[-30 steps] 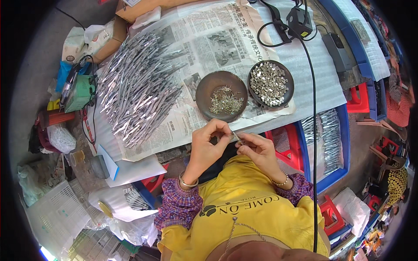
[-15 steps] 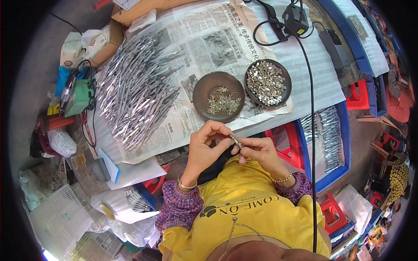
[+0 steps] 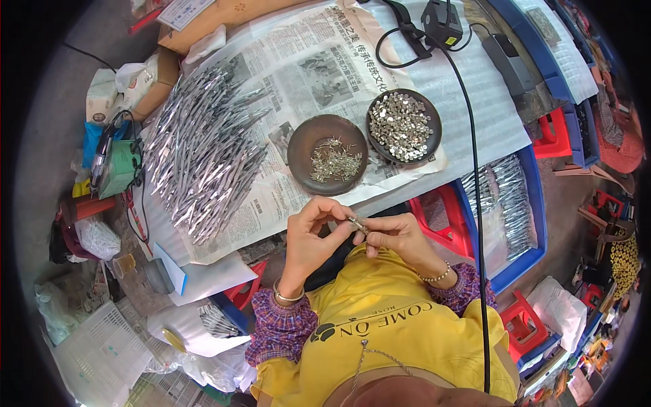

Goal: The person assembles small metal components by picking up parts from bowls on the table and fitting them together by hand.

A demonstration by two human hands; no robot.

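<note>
Above my lap, just short of the table's front edge, both hands meet at a small, narrow, shiny metal piece [image 3: 358, 226]. My left hand [image 3: 313, 237] pinches one end between thumb and fingers. The other end is between the thumb and fingers of my right hand [image 3: 401, 239]. Fingertips cover much of the piece, so its exact kind is unclear. Beyond my hands a dark round dish [image 3: 300, 154] holds short thin metal pins [image 3: 337, 161]. To its right, another dark dish [image 3: 438, 127] is filled with small shiny metal discs [image 3: 401, 125].
A heap of long slim metal pieces [image 3: 203, 152] covers the left of the newspaper [image 3: 288, 61]. A blue crate [image 3: 534, 230] with similar pieces stands at right, beside a red stool [image 3: 444, 220]. A black cable [image 3: 476, 203] hangs down near my right arm.
The view has shifted slightly, so the table and dishes appear a little farther left. Both hands keep their pinch on the metal piece, which is turned slightly.
</note>
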